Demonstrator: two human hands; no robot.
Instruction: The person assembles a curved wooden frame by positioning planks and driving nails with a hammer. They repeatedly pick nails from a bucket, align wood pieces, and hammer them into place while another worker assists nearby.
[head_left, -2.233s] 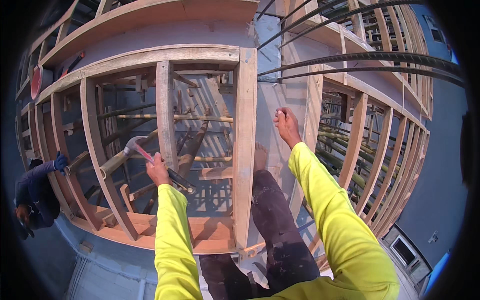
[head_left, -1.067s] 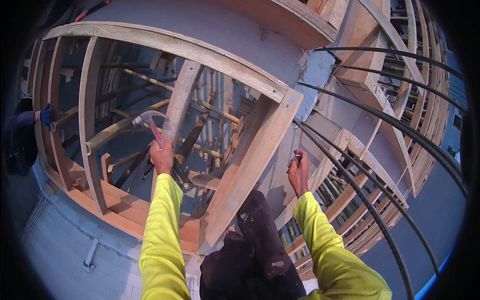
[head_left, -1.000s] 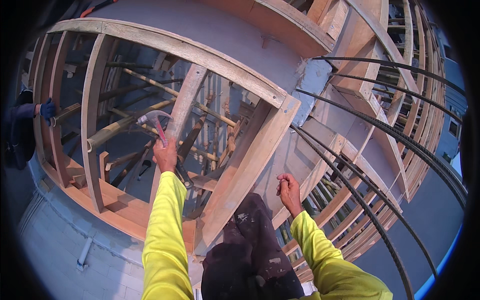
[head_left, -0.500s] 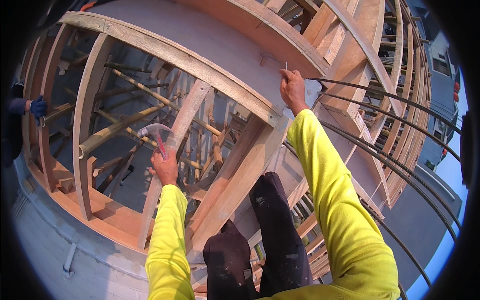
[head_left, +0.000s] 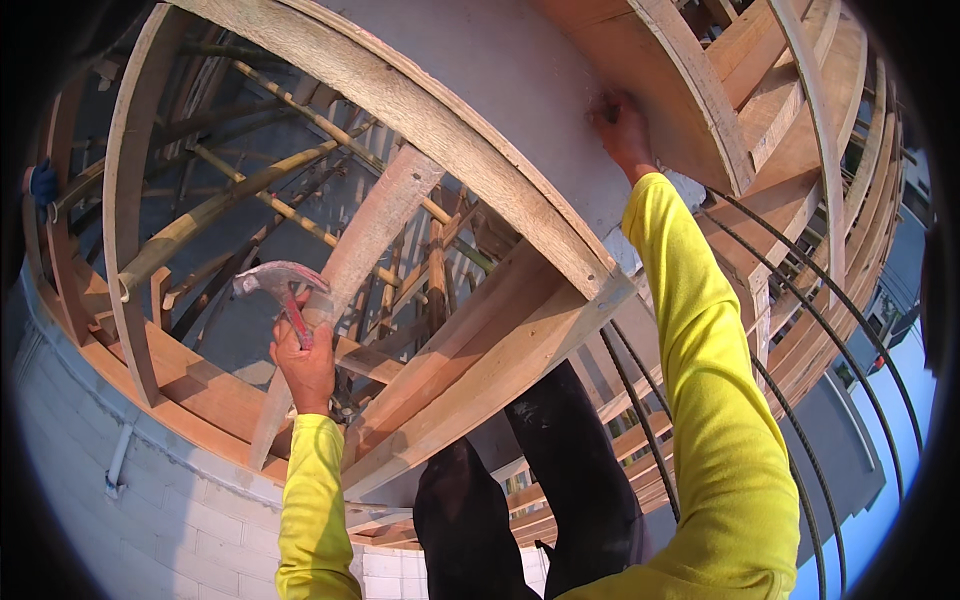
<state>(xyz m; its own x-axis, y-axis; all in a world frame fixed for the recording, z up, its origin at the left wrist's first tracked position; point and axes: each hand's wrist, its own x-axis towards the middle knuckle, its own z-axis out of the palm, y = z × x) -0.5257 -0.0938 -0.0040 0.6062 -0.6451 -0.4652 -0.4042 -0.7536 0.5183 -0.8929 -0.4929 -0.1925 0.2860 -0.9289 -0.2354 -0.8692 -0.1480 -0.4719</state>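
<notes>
My left hand point(head_left: 305, 362) is wrapped round the handle of a claw hammer point(head_left: 278, 276), whose worn metal head is up beside a sloping timber stud point(head_left: 385, 215). My right hand point(head_left: 625, 138) is in shadow at the grey panel point(head_left: 500, 75), close to the curved wooden board point(head_left: 655, 75). Its fingers are pinched together. The earlier frame shows a thin nail in that pinch; now the dark fingertips hide it. Between my hands runs a curved timber rail point(head_left: 430, 115), meeting a thick beam point(head_left: 480, 370) at the corner.
Bamboo poles point(head_left: 215, 215) cross below the open frame. Several steel bars point(head_left: 830, 310) curve out on the right. My dark-trousered legs point(head_left: 570, 470) are beside the beam. At the far left is another person's blue-gloved hand point(head_left: 42, 183). A pale block wall point(head_left: 190, 520) stands lower left.
My right hand has moved up and right over the panel into shadow, up to the curved board. The hammer has shifted slightly left, and the whole view has tilted closer.
</notes>
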